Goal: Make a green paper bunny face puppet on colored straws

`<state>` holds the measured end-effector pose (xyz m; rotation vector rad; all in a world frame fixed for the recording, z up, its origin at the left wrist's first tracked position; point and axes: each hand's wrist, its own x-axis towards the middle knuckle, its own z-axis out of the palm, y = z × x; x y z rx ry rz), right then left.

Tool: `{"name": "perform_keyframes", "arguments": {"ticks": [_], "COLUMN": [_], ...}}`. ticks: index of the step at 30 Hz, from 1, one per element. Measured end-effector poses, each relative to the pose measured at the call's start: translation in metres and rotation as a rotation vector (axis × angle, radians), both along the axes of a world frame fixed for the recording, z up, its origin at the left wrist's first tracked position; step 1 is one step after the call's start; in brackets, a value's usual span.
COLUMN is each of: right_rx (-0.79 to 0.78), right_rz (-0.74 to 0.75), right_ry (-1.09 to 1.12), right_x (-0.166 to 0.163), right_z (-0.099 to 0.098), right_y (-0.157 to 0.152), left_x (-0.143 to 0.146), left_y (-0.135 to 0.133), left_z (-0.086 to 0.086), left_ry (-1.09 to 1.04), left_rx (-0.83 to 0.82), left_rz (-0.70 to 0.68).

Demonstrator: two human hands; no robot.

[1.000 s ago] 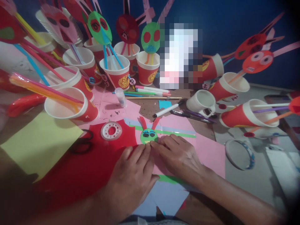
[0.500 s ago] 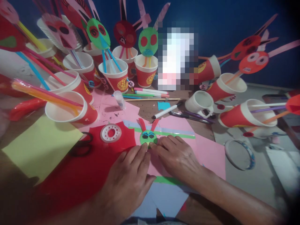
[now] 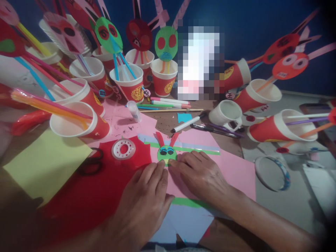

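Observation:
A small green paper face (image 3: 167,149) with red ears, dark eyes with blue lashes and a yellow piece at its mouth lies on pink paper (image 3: 236,171). On its lower left edge rest the stretched fingertips of my left hand (image 3: 148,196), its thumb held apart. My right hand (image 3: 201,173) has its fingers curled, and its index fingertip presses the face's lower right; its thumb is hidden. Left of the face, a white tape roll (image 3: 123,149) lies on red paper (image 3: 105,189), beside dark-handled scissors (image 3: 91,161).
Red paper cups (image 3: 164,78) holding straws and paper faces stand along the back and sides. A white mug (image 3: 225,115), a black-tipped white marker (image 3: 185,124) and a glue stick (image 3: 134,111) stand or lie behind the pink paper. Yellow paper (image 3: 47,162) lies left, a patterned ring (image 3: 285,175) right.
The view has shifted slightly, so objects at the right appear farther right. Both hands stay in place at the lower edge of the green paper face.

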<state>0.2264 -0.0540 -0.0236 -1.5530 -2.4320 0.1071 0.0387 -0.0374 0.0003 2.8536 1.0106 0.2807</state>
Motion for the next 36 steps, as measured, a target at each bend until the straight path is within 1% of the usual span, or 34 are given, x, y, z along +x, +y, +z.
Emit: {"name": "perform_keyframes", "arguments": {"ticks": [6,11,14,20,23,27,29,33,36], "right_rx": [0.034,0.012,-0.007,0.019,-0.022,-0.163,-0.153,-0.034,-0.001], "right_rz": [0.003,-0.009,-0.016,-0.024,-0.021,-0.030,-0.042,0.015,0.045], "right_ry": [-0.033,-0.064,-0.072,-0.041,0.055,0.296,0.334,0.205,0.078], "right_x": [0.007,0.006,0.004,0.004,0.007,0.016,0.018,0.014,0.009], "right_z": [0.000,0.002,0.003,0.000,0.002,0.008,0.010,0.007,0.003], "right_y": [-0.003,-0.003,-0.003,-0.003,-0.002,0.000,0.000,0.000,0.000], "left_x": [0.001,0.001,0.000,-0.001,-0.001,-0.001,-0.002,-0.001,-0.001], "left_y": [0.000,-0.001,-0.002,-0.003,-0.003,-0.002,-0.003,-0.004,-0.005], "left_z": [0.000,-0.004,-0.006,-0.009,-0.009,-0.009,-0.009,-0.010,-0.010], "left_ry": [0.032,0.037,0.068,0.105,0.111,0.106,0.107,0.117,0.120], "left_rx": [0.009,0.035,0.010,-0.055,-0.044,-0.019,-0.020,-0.045,-0.057], "left_rz": [0.004,-0.003,-0.017,-0.028,-0.029,-0.024,-0.024,-0.012,-0.002]}}
